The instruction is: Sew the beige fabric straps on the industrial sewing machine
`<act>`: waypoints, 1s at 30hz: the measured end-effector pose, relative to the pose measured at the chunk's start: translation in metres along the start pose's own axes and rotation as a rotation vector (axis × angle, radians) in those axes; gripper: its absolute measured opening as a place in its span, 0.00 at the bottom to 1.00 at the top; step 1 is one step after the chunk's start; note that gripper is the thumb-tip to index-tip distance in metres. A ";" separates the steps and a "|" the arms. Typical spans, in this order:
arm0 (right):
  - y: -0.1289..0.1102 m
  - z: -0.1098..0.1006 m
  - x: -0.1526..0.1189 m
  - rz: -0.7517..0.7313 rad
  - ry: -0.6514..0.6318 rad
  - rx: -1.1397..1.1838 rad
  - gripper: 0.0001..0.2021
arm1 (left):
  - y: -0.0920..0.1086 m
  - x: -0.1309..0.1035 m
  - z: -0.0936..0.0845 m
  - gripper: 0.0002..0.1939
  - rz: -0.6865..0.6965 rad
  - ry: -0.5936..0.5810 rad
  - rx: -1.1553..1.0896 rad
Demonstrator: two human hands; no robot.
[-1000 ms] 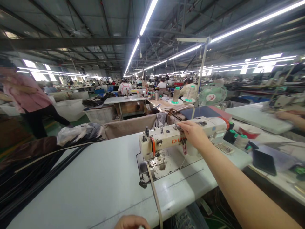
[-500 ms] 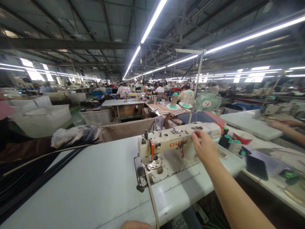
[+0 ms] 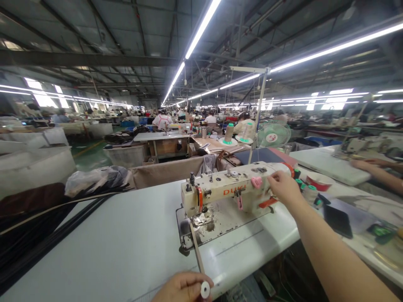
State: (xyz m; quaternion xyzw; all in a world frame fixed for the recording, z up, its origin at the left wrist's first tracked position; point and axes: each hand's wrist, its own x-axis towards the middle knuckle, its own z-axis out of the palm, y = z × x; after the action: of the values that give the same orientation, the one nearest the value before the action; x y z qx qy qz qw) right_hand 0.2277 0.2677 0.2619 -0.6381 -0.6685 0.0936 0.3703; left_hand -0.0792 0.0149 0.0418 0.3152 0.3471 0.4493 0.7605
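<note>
A white sewing machine [image 3: 229, 184] with orange lettering stands on the pale table. My left hand [image 3: 181, 287], at the lower edge, is closed on a small white spool [image 3: 205, 289] with a dark centre hole. From the machine's needle end a narrow beige strip [image 3: 197, 247] runs down to that hand; whether the fingers also grip it is hidden. My right hand [image 3: 286, 191] is in front of the right end of the machine's arm, thumb and fingers pinched together. Whatever lies between those fingertips does not show. Left of them, a pink heart [image 3: 256, 182] sits on the machine.
Long black strips [image 3: 63, 239] lie across the table's left side. Behind it are a plastic-wrapped bundle [image 3: 97, 180] and a brown cloth-lined bin [image 3: 166, 173]. Thread cones [image 3: 310, 193] and a dark phone-like slab [image 3: 338, 220] are on the right. Another person's arm [image 3: 379, 173] reaches in there.
My left hand has risen into view with the white spool. My right hand has shifted right along the machine, uncovering the pink heart. A person at the far left has gone from view.
</note>
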 end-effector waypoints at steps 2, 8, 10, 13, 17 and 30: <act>-0.015 -0.002 0.007 -0.103 -0.006 -0.103 0.05 | 0.012 0.004 0.004 0.28 0.035 0.000 0.006; -0.066 0.008 0.012 -0.442 -0.277 -0.242 0.08 | 0.043 0.003 0.005 0.24 0.082 -0.067 0.020; -0.077 0.014 0.015 -0.522 -0.328 -0.278 0.07 | 0.044 0.003 0.002 0.24 0.131 -0.044 -0.028; -0.090 0.026 0.021 -0.597 -0.353 -0.324 0.08 | 0.042 0.003 -0.002 0.25 0.144 -0.047 -0.029; -0.098 0.037 0.032 -0.584 -0.327 -0.410 0.10 | 0.041 0.004 -0.004 0.26 0.204 -0.056 -0.033; -0.104 0.042 0.065 -0.539 -0.453 -0.398 0.16 | 0.043 0.012 -0.007 0.26 0.441 -0.079 -0.235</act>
State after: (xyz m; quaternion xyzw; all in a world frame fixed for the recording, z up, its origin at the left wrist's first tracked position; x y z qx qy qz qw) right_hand 0.1257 0.3245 0.3186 -0.4623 -0.8817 0.0002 0.0941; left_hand -0.1007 0.0439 0.0696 0.3099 0.1852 0.6290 0.6885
